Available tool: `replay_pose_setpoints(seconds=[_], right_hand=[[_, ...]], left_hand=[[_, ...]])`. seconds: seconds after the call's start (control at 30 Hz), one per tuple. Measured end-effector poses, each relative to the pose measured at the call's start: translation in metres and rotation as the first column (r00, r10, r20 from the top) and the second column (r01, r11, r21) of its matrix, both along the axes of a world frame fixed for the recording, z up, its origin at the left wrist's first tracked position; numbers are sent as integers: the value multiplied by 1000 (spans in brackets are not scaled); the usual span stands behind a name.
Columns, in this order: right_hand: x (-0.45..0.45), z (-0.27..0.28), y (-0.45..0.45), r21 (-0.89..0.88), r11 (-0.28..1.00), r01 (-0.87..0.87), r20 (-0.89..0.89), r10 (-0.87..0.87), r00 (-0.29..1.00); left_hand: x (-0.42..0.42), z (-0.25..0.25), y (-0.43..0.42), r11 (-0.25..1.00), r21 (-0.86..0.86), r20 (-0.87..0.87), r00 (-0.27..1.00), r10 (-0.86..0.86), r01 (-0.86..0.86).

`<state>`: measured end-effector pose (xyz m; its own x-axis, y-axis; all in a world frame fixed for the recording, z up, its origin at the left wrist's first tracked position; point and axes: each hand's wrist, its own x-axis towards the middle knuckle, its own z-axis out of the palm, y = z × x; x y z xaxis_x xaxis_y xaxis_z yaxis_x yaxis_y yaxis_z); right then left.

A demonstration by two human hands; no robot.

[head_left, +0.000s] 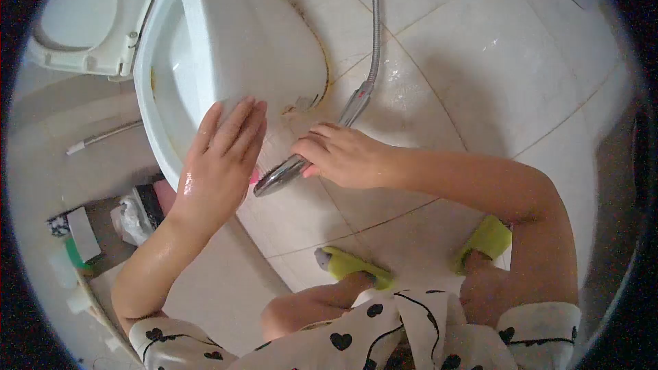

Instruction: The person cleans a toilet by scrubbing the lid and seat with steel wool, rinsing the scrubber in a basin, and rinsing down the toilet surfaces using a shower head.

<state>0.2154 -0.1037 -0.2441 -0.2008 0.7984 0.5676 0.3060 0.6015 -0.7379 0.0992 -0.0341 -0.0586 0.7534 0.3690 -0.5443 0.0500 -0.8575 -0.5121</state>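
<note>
In the head view, my right hand (pixel 343 154) is wrapped round the handle of a chrome shower head (pixel 277 177), whose face is turned toward my left hand. A metal hose (pixel 375 27) runs up from the handle. My left hand (pixel 226 144) is wet, its fingers stretched out and lying over the outer side of the white toilet bowl (pixel 250 34). Whether the fingertips touch the bowl I cannot tell. Beside that hand a small pink bit (pixel 254 176) shows; most of it is hidden.
The toilet seat (pixel 113 20) is raised at the upper left. A toilet brush handle or rod (pixel 103 137) lies beyond the bowl. At the left are a waste bin with plastic bag (pixel 133 219) and a white-and-green box (pixel 82 236). Green slippers (pixel 353 267) stand on wet floor tiles (pixel 439 96).
</note>
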Motion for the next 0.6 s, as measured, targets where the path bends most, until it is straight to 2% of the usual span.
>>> replay_pose_setpoints(seconds=[0.07,0.1,0.2,0.3,0.33,0.37,0.43,0.47,0.57,0.6], right_hand=[[8,16,3,-85,992,-96,69,102,992],[7,22,3,-67,993,-97,78,102,992],[3,42,9,-30,992,-124,125,127,984],[-2,55,14,4,989,-151,162,148,976],[-2,59,23,21,986,-167,147,162,976],[-3,63,27,39,983,-177,134,171,976],[-1,83,34,-75,961,-266,245,276,929],[-2,92,38,-136,943,-304,296,332,896],[-20,105,33,-188,941,-283,231,322,918],[-27,108,29,-241,927,-288,272,349,897]], left_hand=[[-16,1,0,998,-53,145,988,52,-45],[-25,0,-1,990,-98,279,953,121,-97],[-45,-2,3,945,-263,614,723,318,-194],[-69,-4,-1,732,-533,587,437,681,-424],[-75,-7,9,834,-448,676,488,552,-321],[-80,-7,12,824,-453,659,495,566,-340],[-83,-3,17,806,-460,630,503,592,-372],[-83,1,20,742,-502,561,486,671,-444],[-100,2,22,769,-511,580,507,638,-384],[-109,-6,17,830,-479,679,478,557,-288]])
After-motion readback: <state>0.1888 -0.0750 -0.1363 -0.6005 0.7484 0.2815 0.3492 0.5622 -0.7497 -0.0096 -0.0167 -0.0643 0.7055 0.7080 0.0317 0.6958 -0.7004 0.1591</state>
